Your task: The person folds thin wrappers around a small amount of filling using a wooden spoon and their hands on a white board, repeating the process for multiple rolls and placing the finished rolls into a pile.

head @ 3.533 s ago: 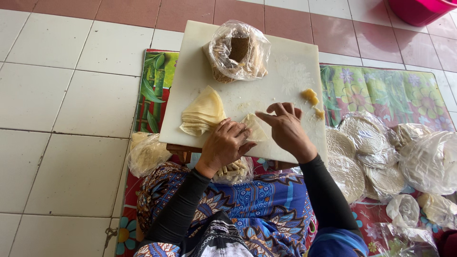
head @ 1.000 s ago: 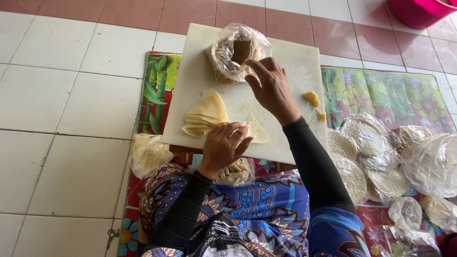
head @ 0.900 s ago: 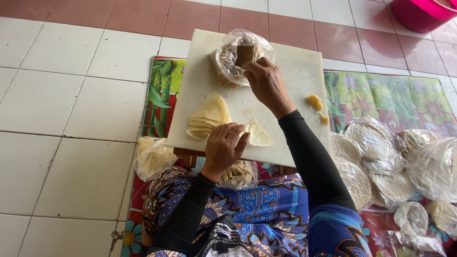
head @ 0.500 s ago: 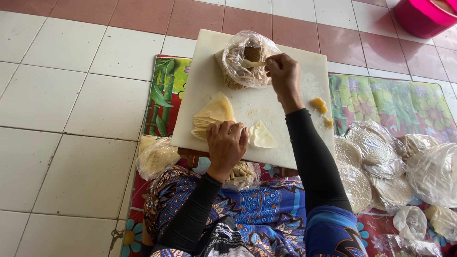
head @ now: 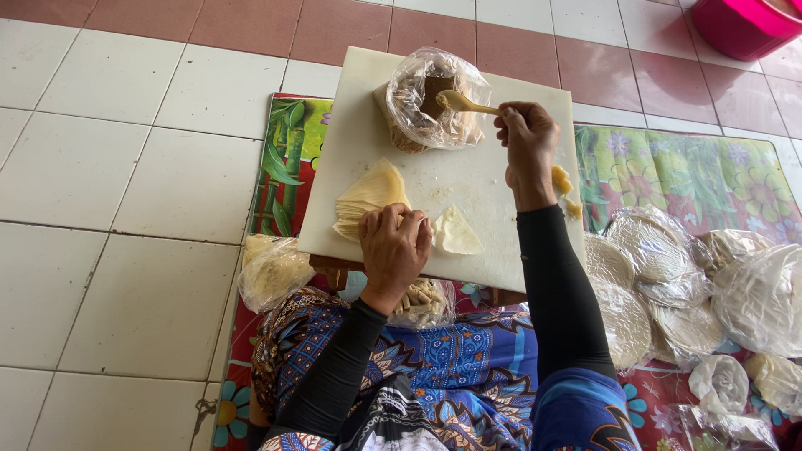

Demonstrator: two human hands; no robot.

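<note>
We see the right hand [head: 526, 138] reaching forward over the white cutting board [head: 501, 250], the arm stretched nearly straight in its black sleeve, the wrist bent slightly toward the left. Its fingers are closed around the handle of a small spoon [head: 464, 103], whose bowl dips into the open plastic bag of brown filling [head: 434, 100] standing at the far edge of the board.

The left hand [head: 394, 248] rests at the near edge of the board, elbow bent and forearm rising from the lap. Its fingers are curled down, the tips pressing on a single triangular wrapper [head: 455, 232] lying flat just to the right of it; we cannot tell whether it pinches the sheet or only holds it down. Just beside that hand, to its left, sits a fanned stack of pale wrappers [head: 368, 196].

Near the right forearm, a few yellow lumps [head: 561, 179] lie on the board. Bags of round wrappers [head: 668, 267] lie on the flowered mat [head: 693, 167] at the right.
</note>
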